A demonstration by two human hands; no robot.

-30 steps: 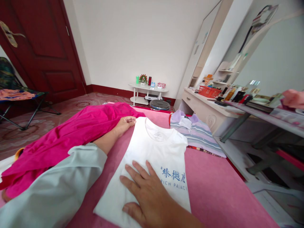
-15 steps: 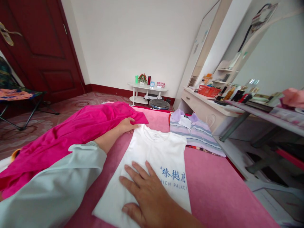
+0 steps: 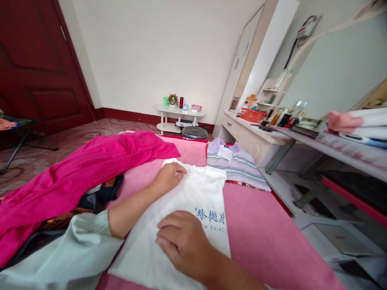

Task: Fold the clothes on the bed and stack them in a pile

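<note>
A white T-shirt (image 3: 193, 193) with blue lettering lies folded narrow on a pink bedcover (image 3: 260, 233). My left hand (image 3: 169, 177) is over its upper left part, by the collar, with fingers curled in and no cloth visible between them. Lower down, my right hand (image 3: 184, 239) rests at the shirt's middle, beside the lettering. Its fingers are bent and close together, and the fingertips are hidden. Beyond the shirt's right shoulder lies a folded striped polo shirt (image 3: 242, 169) with a lilac collar, on top of other folded cloth.
A bright pink garment (image 3: 99, 161) covers dark clothes (image 3: 99, 197) on the left. To the right stand a dressing table (image 3: 242, 129) with a red basket (image 3: 253, 115) and bottles, and a grey-legged table (image 3: 281, 155). A small white table (image 3: 178, 110) is by the far wall.
My left hand has moved right, from the T-shirt's left shoulder edge onto the cloth by the collar, fingers curling. My right hand has gone from flat and spread to bent. The view has turned right.
</note>
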